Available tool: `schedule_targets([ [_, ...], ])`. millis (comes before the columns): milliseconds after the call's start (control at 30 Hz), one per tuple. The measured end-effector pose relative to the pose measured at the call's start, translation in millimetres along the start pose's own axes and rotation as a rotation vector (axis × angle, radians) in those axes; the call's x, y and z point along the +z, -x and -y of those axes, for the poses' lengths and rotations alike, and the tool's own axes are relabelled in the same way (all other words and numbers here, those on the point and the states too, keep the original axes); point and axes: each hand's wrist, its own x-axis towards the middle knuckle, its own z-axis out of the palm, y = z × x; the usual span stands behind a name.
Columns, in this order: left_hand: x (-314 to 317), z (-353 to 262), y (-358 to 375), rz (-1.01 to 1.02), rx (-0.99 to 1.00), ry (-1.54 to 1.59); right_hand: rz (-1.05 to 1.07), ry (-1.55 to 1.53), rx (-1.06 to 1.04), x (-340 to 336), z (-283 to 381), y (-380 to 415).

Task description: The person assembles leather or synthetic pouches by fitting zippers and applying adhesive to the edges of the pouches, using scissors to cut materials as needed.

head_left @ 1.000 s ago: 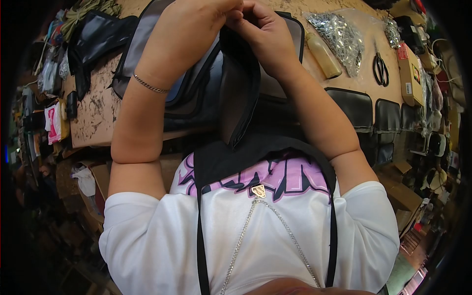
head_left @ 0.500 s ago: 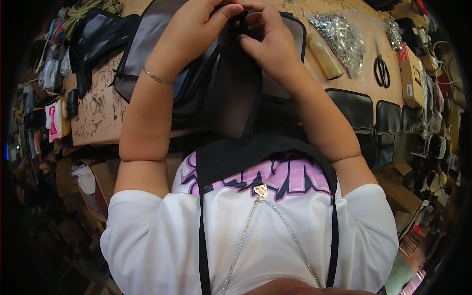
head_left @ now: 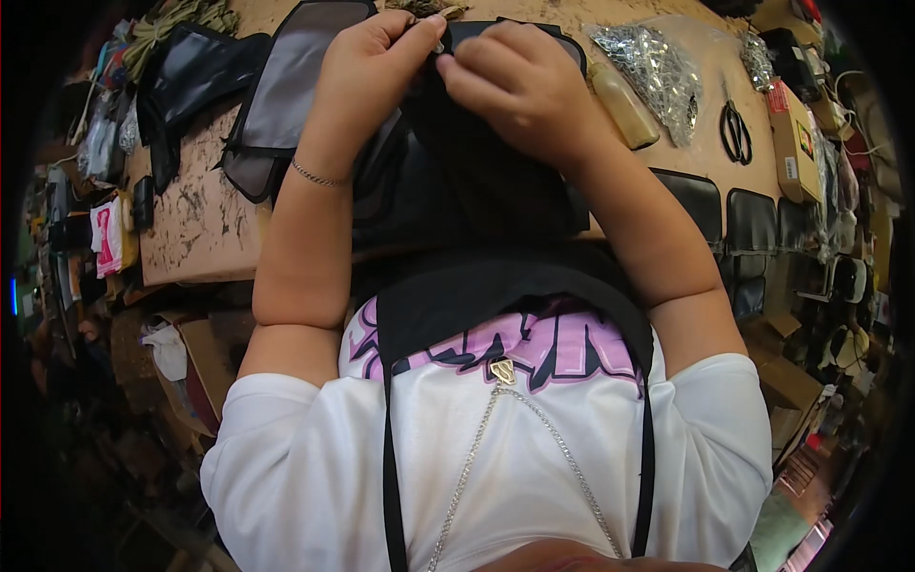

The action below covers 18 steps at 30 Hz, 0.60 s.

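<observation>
Pinching the upper edge of a black fabric panel (head_left: 477, 162) in the left grip (head_left: 376, 67), with thumb laid straight along the top, probably to keep that edge steady and in sight. Holding the right grip (head_left: 524, 86) just beside it, with fingers curled toward the same edge; somewhat blurred and seen from the back, so impossible to tell between grasping and merely touching. Note a small bright fitting (head_left: 439, 46) near the left thumb tip, perhaps metal, too small to name further.

Spread downward from the left grip toward the apron (head_left: 457, 276), over other dark pieces on the near side of the tabletop (head_left: 191, 257), perhaps to rest some weight there rather than on fingers alone.

Laid off to the left: gray panel with black edging (head_left: 303, 76), then shiny black cut piece (head_left: 205, 71), likely to leave the middle free for handling. Placed to the right, apparently for easy reach: yellowish bottle (head_left: 624, 107), clear bag of shiny metal hardware (head_left: 653, 81), black-handled scissors (head_left: 736, 133) with loops toward the body, convenient for picking up. Beyond these, cardboard box (head_left: 796, 143). Set in a row nearer the body: flat black pieces (head_left: 691, 202), partly behind the right forearm, perhaps to keep them apart.
</observation>
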Motion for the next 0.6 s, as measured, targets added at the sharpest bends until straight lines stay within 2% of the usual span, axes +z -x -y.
schedule_targets([
  [33, -0.3, 1.5, 1.6, 0.008, -0.009, -0.011, -0.033, 0.001, -0.015, 4.0, -1.3, 4.9],
  [133, 3.4, -6.7, 11.3, -0.185, 0.101, -0.120, -0.097, -0.017, -0.087, 2.4, -5.9, 12.1],
  [233, -6.8, -44.0, 2.5, -0.401, 0.150, 0.192, 0.084, -0.085, -0.134, -5.8, 11.7, 22.2],
  [267, -16.5, -41.1, 2.5, -0.362, 0.140, 0.067, 0.136, -0.190, 0.037, -2.5, 15.0, 22.8],
  [367, 5.9, -50.3, 19.6, -0.210, 0.176, -0.112, 0.229, -0.420, 0.528, -16.7, 30.1, 11.1],
  [400, 12.0, -51.0, 25.8, -0.174, 0.169, -0.090, 0.311, -0.411, 0.607, -20.4, 32.2, 10.8],
  [500, 25.2, -49.2, 39.1, -0.142, 0.118, -0.042, 0.285, -0.501, 0.800, -21.7, 35.9, 16.4],
  [600, 29.6, -50.2, 40.9, -0.160, 0.127, -0.015, -0.011, -1.015, 1.029, -4.7, 44.3, 23.0],
])
